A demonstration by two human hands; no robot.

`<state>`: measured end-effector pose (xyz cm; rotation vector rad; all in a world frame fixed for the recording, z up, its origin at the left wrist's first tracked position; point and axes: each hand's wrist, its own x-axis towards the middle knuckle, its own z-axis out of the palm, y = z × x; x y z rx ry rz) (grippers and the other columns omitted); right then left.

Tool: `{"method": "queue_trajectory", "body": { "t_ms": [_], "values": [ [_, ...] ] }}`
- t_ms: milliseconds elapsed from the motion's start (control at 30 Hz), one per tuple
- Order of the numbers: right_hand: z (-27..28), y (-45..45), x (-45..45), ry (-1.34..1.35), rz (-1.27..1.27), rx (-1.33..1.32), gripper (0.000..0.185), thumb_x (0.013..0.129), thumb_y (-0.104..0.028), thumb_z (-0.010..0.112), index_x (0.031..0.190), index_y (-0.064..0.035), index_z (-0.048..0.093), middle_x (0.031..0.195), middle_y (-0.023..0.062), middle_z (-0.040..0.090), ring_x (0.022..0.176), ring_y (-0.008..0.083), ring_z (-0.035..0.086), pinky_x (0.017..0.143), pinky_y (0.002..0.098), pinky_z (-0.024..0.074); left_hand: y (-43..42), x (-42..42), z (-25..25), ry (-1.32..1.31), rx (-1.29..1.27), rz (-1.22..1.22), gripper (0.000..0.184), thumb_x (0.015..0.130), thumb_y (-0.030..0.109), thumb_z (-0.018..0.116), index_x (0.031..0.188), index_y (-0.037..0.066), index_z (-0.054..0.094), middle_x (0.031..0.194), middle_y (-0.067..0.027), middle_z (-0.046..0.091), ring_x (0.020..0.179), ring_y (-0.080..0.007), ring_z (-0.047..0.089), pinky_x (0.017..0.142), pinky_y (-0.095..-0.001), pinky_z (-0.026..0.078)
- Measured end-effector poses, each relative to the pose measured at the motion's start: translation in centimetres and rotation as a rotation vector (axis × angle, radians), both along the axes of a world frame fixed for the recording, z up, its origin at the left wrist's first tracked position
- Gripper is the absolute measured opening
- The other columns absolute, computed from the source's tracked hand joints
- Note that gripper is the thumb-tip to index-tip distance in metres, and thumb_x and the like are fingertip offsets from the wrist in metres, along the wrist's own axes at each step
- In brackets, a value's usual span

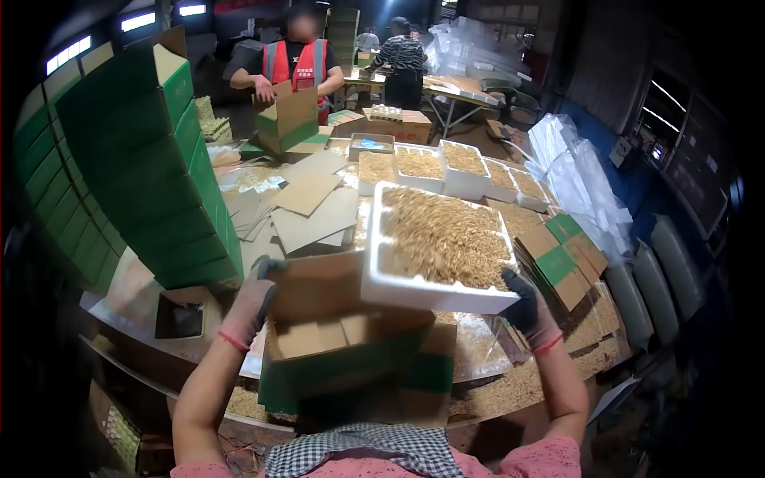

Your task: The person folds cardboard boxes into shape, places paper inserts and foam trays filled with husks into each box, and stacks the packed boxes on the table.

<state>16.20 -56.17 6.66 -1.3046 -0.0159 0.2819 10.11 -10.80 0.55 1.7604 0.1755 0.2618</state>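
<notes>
My right hand (526, 307), in a dark-palmed glove, grips the near right corner of a white foam box (438, 293). Loose tan husks (446, 235) fill this box, which is tilted and partly blurred. Below and to its left stands an open green and brown cardboard box (343, 366), with pale cardboard pieces inside. At that carton's left side my gloved left hand (261, 295) is closed on the raised brown flap (319, 283). The foam box's left end overlaps the flap in view, and I cannot tell whether they touch.
Several husk-filled foam boxes (464, 182) stand farther back on the table. Tall stacks of green cartons (151, 175) rise at left. Flat cardboard sheets (315, 219) lie mid-table, folded cartons (562, 263) at right. Across the table, a person in a red vest (299, 68) handles a carton.
</notes>
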Motion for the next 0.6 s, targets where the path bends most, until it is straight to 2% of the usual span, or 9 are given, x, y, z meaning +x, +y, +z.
{"method": "queue_trajectory", "body": {
  "t_ms": [67,200,233,267,333,400,467,500,600],
  "values": [
    [3.1,0.2,-1.1,-0.034,0.090,-0.238,0.032,0.095,-0.027,0.057,0.110,0.0006,0.062,0.098,0.0042,0.063,0.091,0.0094,0.058,0.079,0.0234,0.0477,-2.6,-0.3,3.0,-0.011,-0.088,-0.046,0.045,0.063,0.000,0.038,0.104,0.002,0.057,0.100,-0.0058,0.054,0.086,-0.0126,0.048,0.079,-0.0186,0.039],
    [7.4,5.6,-2.9,-0.173,0.302,-0.278,0.054,0.091,-0.026,0.062,0.133,0.0039,0.044,0.109,0.0040,0.059,0.091,0.0092,0.057,0.079,0.0211,0.0462,-5.5,0.9,3.1,-0.355,0.395,-0.021,0.040,0.069,-0.001,0.046,0.107,0.000,0.057,0.110,-0.0161,0.054,0.124,-0.0276,0.039,0.105,-0.0264,0.027],
    [6.9,6.4,-2.2,-0.062,0.403,-0.352,0.065,0.090,-0.023,0.064,0.142,0.0025,0.032,0.118,0.0053,0.054,0.094,0.0089,0.055,0.082,0.0218,0.0456,-6.4,0.0,4.0,-0.316,0.261,-0.077,0.039,0.070,-0.001,0.048,0.109,-0.001,0.056,0.111,-0.0138,0.054,0.118,-0.0254,0.044,0.104,-0.0269,0.030],
    [5.9,7.0,-1.7,0.055,0.560,-0.268,0.094,0.088,-0.029,0.065,0.149,-0.0078,-0.003,0.142,0.0228,0.036,0.122,0.0237,0.049,0.107,0.0330,0.0368,-6.2,-0.7,4.3,-0.314,0.263,-0.087,0.039,0.070,-0.001,0.048,0.109,-0.001,0.056,0.111,-0.0138,0.054,0.118,-0.0254,0.044,0.104,-0.0269,0.030],
    [3.0,9.1,-0.7,-0.007,0.713,-0.339,0.100,0.087,-0.039,0.065,0.149,-0.0065,-0.007,0.147,0.0255,0.026,0.131,0.0294,0.038,0.110,0.0334,0.0305,-4.5,-1.6,4.2,-0.122,-0.057,-0.132,0.042,0.069,-0.001,0.048,0.111,-0.002,0.055,0.110,-0.0117,0.054,0.114,-0.0225,0.047,0.101,-0.0269,0.034],
    [0.1,11.6,0.5,-0.040,0.827,-0.472,0.094,0.087,-0.039,0.063,0.145,0.0006,0.001,0.121,0.0204,0.045,0.105,0.0245,0.049,0.089,0.0327,0.0398,-2.8,-3.2,3.0,-0.080,0.066,-0.089,0.047,0.067,-0.001,0.044,0.113,-0.002,0.053,0.109,-0.0095,0.054,0.105,-0.0196,0.051,0.095,-0.0251,0.039],
    [-3.6,14.2,2.1,-0.134,0.927,-0.743,0.088,0.087,-0.039,0.060,0.142,0.0077,0.009,0.095,0.0153,0.064,0.078,0.0196,0.060,0.067,0.0319,0.0491,-1.1,-4.5,1.8,0.043,-0.266,-0.027,0.052,0.062,0.001,0.042,0.112,0.000,0.055,0.100,-0.0099,0.055,0.091,-0.0179,0.055,0.082,-0.0242,0.046],
    [-6.5,16.2,2.7,-0.336,0.903,-0.991,0.074,0.085,-0.032,0.057,0.135,0.0113,0.022,0.073,0.0150,0.063,0.064,0.0222,0.060,0.060,0.0350,0.0491,0.4,-4.8,0.2,-0.100,0.031,-0.011,0.045,0.067,0.001,0.040,0.109,-0.001,0.057,0.109,-0.0088,0.056,0.102,-0.0169,0.052,0.089,-0.0246,0.042],
    [-2.6,21.0,2.6,-0.751,1.253,-1.551,0.033,0.079,-0.032,0.062,0.091,-0.0033,0.072,0.095,0.0127,0.069,0.087,0.0285,0.066,0.069,0.0407,0.0532,2.8,-6.3,-0.2,-0.004,-0.192,0.036,0.051,0.061,-0.001,0.039,0.109,-0.002,0.056,0.110,-0.0120,0.056,0.103,-0.0195,0.053,0.091,-0.0248,0.041]
  ]
}}
